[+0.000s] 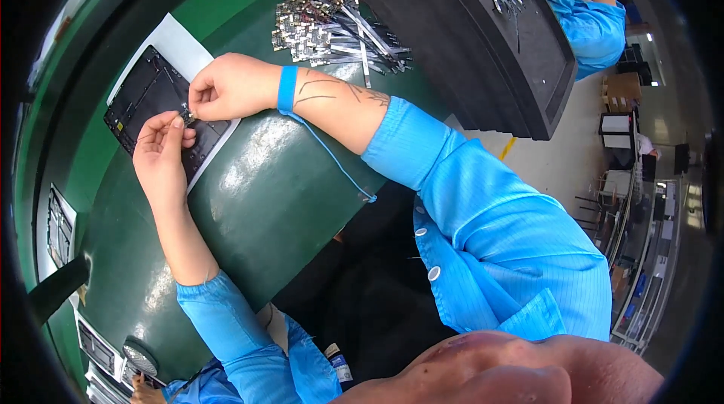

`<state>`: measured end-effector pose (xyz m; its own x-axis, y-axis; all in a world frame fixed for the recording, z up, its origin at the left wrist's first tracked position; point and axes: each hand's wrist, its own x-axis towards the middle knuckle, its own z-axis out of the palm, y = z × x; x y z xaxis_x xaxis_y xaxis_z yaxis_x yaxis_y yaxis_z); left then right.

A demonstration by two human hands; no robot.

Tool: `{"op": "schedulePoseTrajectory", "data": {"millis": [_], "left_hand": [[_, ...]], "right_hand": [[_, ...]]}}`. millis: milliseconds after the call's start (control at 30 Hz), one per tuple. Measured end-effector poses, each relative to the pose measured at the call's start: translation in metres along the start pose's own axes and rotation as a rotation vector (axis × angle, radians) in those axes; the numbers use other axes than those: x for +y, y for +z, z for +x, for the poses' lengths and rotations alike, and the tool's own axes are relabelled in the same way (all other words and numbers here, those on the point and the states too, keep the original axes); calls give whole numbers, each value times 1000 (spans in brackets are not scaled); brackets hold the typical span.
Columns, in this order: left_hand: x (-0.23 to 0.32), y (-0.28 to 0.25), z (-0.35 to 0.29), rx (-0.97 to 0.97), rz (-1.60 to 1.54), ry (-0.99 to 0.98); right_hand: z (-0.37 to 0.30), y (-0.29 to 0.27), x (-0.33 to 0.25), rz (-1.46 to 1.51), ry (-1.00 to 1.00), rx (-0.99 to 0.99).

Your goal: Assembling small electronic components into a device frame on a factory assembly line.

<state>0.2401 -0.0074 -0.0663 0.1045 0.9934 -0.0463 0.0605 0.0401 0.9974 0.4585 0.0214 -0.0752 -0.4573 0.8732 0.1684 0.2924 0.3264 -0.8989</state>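
My left hand [161, 153] pinches a small circuit board [187, 117] between thumb and fingertips. From the other side, my right hand [235, 89] has its fingers closed at the same board, and they partly cover it. Both hands meet over a black laptop casing [137, 95], which lies on a white sheet [175, 33] at the left of the table. Thin dark cables run inside the casing. A blue wrist strap [287, 89] circles my right wrist, and its coiled cord trails down toward the table edge.
Small circuit boards with silvery flat cables [324, 23] are heaped on the green table [264, 170]. Right of the heap stands a large black stand [467, 42] with more flat cables on top. Co-workers' blue sleeves [596, 38] show at upper right and lower left, near a round lamp-like object [140, 356].
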Motion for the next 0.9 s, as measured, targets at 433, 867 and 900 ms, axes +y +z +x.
{"op": "schedulePoseTrajectory", "data": {"millis": [433,867,900], "left_hand": [[-6,4,4,32,17,44],[12,8,-5,71,29,-12],[12,8,-5,69,22,-19]], "right_hand": [[6,8,17,-31,-61,53],[3,1,-31,-31,113,-29],[4,2,-25,-29,113,-32]]}}
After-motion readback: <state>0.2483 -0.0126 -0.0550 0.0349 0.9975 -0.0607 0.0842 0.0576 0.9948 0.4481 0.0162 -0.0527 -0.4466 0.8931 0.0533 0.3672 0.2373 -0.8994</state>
